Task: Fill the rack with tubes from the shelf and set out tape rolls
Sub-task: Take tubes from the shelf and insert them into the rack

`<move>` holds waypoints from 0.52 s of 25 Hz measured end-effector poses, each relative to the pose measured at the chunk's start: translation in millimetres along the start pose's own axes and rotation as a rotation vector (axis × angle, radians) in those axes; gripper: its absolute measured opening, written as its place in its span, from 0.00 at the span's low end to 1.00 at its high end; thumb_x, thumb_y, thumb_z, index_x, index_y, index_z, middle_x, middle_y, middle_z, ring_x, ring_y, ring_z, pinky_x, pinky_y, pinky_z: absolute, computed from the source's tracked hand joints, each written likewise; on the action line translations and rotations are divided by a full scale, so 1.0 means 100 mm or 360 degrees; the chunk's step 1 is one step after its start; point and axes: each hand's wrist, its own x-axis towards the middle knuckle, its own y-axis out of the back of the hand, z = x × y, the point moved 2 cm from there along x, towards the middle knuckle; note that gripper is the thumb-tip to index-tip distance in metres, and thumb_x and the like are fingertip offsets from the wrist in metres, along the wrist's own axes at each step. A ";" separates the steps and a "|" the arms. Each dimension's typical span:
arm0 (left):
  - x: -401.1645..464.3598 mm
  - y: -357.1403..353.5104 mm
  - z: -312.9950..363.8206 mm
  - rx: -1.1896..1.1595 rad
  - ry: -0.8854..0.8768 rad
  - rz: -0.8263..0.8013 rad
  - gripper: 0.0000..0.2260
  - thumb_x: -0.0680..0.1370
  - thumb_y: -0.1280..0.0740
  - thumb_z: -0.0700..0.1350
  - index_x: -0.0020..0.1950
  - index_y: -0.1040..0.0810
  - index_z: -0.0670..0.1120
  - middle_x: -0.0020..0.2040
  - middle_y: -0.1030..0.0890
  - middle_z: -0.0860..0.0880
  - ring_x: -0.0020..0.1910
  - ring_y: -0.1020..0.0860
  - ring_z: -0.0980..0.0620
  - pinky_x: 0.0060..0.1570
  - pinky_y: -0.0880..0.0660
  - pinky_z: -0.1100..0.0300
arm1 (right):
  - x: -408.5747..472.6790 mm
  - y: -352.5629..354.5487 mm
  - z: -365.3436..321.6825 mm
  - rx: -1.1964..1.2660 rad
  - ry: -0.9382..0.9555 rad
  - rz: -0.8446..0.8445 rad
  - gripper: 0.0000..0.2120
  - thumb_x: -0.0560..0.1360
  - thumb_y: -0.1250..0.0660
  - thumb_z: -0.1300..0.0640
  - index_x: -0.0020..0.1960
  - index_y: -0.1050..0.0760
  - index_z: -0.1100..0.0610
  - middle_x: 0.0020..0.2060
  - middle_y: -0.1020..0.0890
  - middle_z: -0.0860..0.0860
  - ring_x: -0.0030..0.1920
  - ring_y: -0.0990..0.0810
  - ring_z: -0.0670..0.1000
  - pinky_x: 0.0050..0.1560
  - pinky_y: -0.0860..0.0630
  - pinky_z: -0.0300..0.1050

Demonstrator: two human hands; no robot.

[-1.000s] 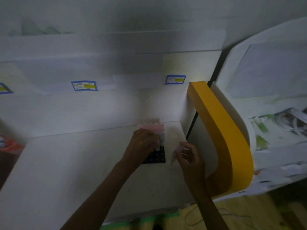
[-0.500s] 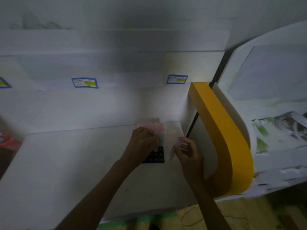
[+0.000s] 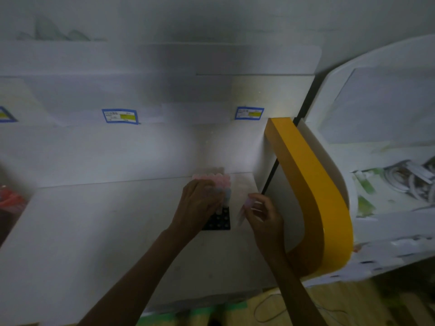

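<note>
The right hand [image 3: 263,215] pinches one pale tube [image 3: 243,211] just right of the black rack [image 3: 220,220] — the left hand [image 3: 200,205] grips a pink-capped tube [image 3: 225,198] standing in that rack's far rows.

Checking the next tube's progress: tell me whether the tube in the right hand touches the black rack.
Apart. The head view shows white tabletop between the tube and the rack.

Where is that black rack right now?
The black rack sits on the white shelf near centre, partly under the left hand, just left of the right hand.
</note>
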 end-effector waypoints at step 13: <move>-0.54 0.34 -0.13 0.0369 0.0069 -0.0071 0.37 0.66 0.22 0.50 0.71 0.31 0.42 0.66 0.27 0.41 0.65 0.33 0.45 0.65 0.36 0.52 | 0.13 -0.41 0.16 -0.0204 0.0294 -0.0206 0.08 0.76 0.32 0.66 0.54 0.24 0.63 0.50 0.24 0.48 0.51 0.23 0.39 0.51 0.22 0.37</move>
